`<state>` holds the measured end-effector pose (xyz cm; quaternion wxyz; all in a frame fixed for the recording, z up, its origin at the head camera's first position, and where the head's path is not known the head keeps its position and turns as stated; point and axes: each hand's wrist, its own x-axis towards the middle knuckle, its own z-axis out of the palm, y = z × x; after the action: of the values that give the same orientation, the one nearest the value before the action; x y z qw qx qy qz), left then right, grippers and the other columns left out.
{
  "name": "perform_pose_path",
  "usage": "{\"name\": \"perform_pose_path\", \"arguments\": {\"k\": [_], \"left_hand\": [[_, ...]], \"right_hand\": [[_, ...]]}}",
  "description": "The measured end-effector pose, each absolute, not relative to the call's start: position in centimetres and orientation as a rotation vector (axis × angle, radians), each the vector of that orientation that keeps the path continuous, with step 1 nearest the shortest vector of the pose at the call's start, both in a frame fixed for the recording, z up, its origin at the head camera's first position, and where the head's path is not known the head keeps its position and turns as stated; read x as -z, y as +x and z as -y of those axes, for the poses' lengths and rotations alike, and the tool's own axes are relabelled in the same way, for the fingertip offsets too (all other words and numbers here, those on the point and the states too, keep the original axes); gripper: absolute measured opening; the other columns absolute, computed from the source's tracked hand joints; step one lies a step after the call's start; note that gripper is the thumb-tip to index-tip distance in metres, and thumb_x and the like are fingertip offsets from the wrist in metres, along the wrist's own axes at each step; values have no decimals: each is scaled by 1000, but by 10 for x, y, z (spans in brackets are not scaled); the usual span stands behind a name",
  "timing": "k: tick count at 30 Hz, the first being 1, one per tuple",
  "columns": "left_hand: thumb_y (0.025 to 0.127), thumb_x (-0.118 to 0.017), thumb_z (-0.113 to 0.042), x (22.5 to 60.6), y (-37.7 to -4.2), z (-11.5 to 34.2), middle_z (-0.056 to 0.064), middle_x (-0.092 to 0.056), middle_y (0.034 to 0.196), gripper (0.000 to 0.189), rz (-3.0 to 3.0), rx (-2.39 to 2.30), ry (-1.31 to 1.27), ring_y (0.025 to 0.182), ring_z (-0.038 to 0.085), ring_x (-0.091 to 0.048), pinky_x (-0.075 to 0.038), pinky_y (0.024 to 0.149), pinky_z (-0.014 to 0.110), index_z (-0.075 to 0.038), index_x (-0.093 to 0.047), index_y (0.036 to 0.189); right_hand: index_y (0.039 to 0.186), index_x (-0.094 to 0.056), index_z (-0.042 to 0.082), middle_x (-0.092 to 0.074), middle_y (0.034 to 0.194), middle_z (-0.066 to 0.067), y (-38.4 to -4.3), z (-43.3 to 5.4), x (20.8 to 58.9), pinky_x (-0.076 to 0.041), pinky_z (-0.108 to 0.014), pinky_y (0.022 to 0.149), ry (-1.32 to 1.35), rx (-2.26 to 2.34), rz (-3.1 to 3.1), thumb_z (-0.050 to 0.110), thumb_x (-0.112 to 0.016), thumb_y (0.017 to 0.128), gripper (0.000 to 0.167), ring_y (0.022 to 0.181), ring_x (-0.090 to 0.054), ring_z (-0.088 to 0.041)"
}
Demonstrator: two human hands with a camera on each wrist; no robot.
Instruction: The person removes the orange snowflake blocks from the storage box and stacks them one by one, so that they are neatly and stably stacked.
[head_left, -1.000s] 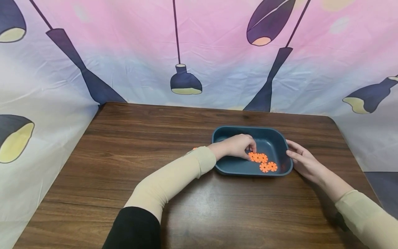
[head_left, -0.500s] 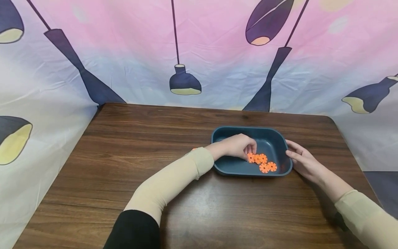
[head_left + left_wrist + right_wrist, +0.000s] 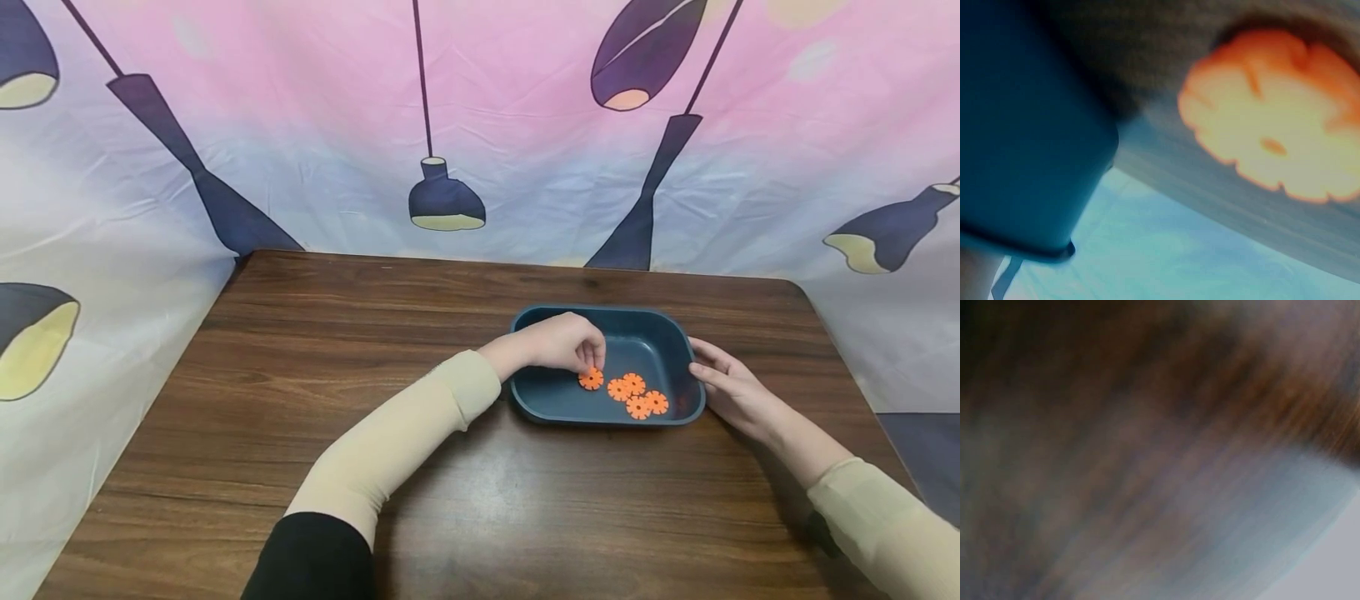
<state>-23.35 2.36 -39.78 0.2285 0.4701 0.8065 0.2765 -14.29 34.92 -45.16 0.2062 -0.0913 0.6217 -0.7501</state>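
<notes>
A dark blue-green rectangular plastic bin [image 3: 555,407] sits on the table. Inside it, my left hand [image 3: 558,340] pinches a flat, notched orange disc [image 3: 591,380] between thumb and fingertips, over the bin's floor. Several more such notched discs [image 3: 637,395] lie in a cluster right of that hand. My right hand [image 3: 735,392] rests against the bin's right end, fingers extended, thumb at the rim. Blurred and close up in the left wrist view, another notched orange disc [image 3: 1272,119] lies on the table outside the bin wall [image 3: 1029,144]; the left forearm hides it in the head view.
The bin stands on a dark wood-grain table [image 3: 525,508], toward its back right. Behind and beside the table hangs a pastel cloth backdrop [image 3: 337,125] printed with dark lamps. The right wrist view is mostly blur.
My left hand has drawn a disc leftward, away from the cluster, and lifted slightly. The right hand stays at the bin's right end, and the bin has not visibly moved.
</notes>
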Motion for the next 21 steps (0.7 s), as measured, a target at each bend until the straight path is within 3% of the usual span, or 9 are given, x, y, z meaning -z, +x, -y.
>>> {"name": "perform_pose_path", "arguments": {"k": [21], "left_hand": [[94,-79,-4,364,-245,49,9,-81,103,11,-2223,-966,1198,91,15,-75,-62,85,23,-5,-82,105]], "right_hand": [[141,-56,34,-67,135,15,-141,-348,448,-54,-15,99,-227,2077,-1744,8,-42,114,40,122,-65,3]]}}
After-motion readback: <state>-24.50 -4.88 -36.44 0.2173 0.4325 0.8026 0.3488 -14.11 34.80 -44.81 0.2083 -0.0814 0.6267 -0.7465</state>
